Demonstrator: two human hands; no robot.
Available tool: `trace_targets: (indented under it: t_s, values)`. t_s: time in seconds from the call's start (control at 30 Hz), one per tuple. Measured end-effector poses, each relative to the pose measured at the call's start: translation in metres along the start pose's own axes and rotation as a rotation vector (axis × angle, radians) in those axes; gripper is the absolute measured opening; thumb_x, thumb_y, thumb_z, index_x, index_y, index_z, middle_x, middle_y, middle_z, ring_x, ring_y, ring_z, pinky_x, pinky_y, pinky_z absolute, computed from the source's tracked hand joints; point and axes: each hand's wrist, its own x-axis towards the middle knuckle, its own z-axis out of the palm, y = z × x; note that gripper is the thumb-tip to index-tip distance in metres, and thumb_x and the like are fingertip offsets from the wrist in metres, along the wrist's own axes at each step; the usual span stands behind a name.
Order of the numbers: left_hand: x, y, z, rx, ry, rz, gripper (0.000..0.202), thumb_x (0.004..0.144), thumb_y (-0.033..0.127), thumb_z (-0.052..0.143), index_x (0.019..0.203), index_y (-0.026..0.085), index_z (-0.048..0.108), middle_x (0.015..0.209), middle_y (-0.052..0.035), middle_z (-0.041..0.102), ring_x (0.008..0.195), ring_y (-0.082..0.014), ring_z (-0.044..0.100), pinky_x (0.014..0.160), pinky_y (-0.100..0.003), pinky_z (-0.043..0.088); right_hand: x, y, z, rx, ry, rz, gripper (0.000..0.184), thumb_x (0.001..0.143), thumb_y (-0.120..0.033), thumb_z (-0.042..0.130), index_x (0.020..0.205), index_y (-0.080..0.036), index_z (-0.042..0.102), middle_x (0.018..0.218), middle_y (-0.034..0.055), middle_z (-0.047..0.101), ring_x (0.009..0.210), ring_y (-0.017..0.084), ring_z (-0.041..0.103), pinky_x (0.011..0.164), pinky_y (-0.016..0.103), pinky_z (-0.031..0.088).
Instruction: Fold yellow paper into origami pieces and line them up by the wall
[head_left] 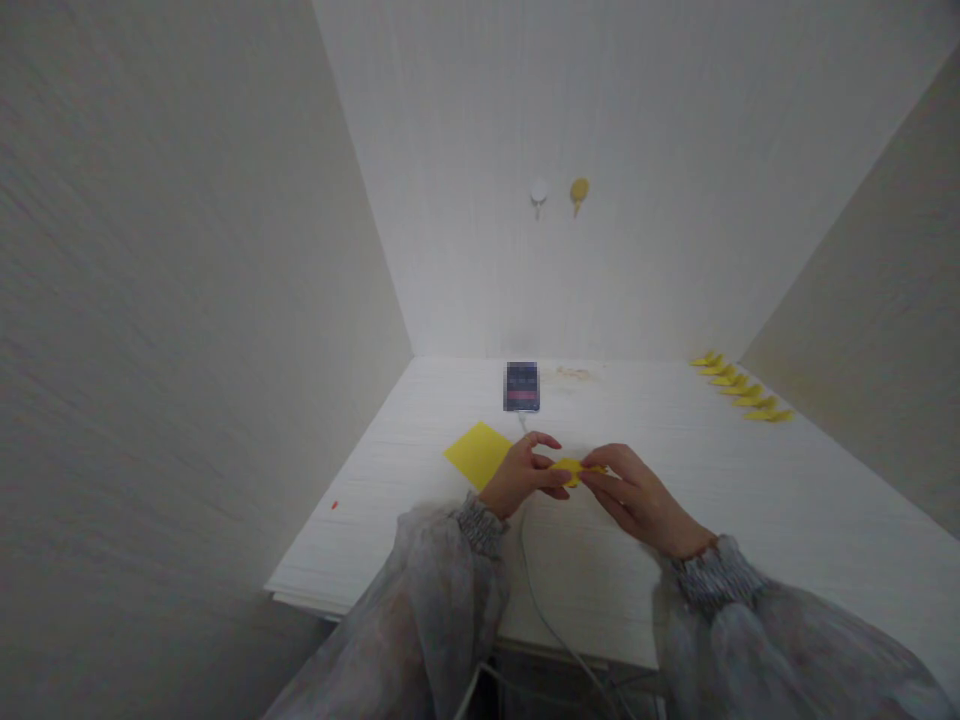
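Observation:
A small piece of folded yellow paper is held between my two hands, above the white table. My left hand pinches its left side, thumb in front, with the index finger raised and curved. At the other end, the fingertips of my right hand close on the paper's right part. Fingers cover some of the folds, so its full shape is hidden. Beneath and left of my left hand lies a flat square sheet of yellow paper, one corner covered by the hand.
Several folded yellow paper pieces stand in a row at the table's far right. A phone with a white cable lies near the back wall. A small red bit sits at left. Two hooks hang on the wall.

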Motion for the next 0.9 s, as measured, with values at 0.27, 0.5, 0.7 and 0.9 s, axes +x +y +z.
trace_targets:
  t_s: [0.27,0.5,0.7,0.9]
  values:
    - [0.0014,-0.0016,-0.0026,0.021,-0.040,-0.046,0.048,0.053,0.025,0.070,0.091,0.016,0.041,0.062,-0.0022,0.063,0.048,-0.0130,0.058,0.049,-0.024,0.046,-0.0053,0.0018,-0.0021,-0.116,-0.110,0.009,0.020,0.080,-0.016,0.042,0.094,-0.018,0.055,0.090,0.0092,0.059,0.083,0.019,0.054,0.070,0.034,0.047]
    - [0.0033,-0.0034,-0.0037,0.013,-0.042,-0.040,0.046,0.054,0.024,0.070,0.089,0.016,0.042,0.061,-0.0005,0.062,0.048,-0.0125,0.058,0.050,-0.025,0.047,-0.0008,-0.0043,-0.0059,-0.181,-0.130,0.043,0.018,0.082,-0.017,0.041,0.091,-0.016,0.056,0.086,0.0078,0.062,0.080,0.018,0.058,0.071,0.032,0.049]
    - [0.0039,-0.0022,-0.0041,0.018,-0.025,-0.026,0.047,0.053,0.026,0.070,0.087,0.016,0.041,0.057,0.0011,0.060,0.045,-0.0111,0.056,0.048,-0.024,0.045,-0.0023,-0.0041,-0.0064,-0.185,-0.103,0.001,0.020,0.083,-0.018,0.041,0.095,-0.018,0.056,0.088,0.0064,0.064,0.085,0.018,0.059,0.075,0.032,0.050]
    - [0.0039,-0.0008,-0.0049,0.013,-0.037,-0.010,0.046,0.052,0.026,0.070,0.084,0.017,0.039,0.053,0.0033,0.057,0.043,-0.0103,0.055,0.047,-0.023,0.045,-0.0024,-0.0041,-0.0065,-0.234,-0.118,-0.041,0.021,0.083,-0.017,0.040,0.099,-0.018,0.054,0.091,0.0065,0.063,0.086,0.018,0.058,0.076,0.033,0.050]
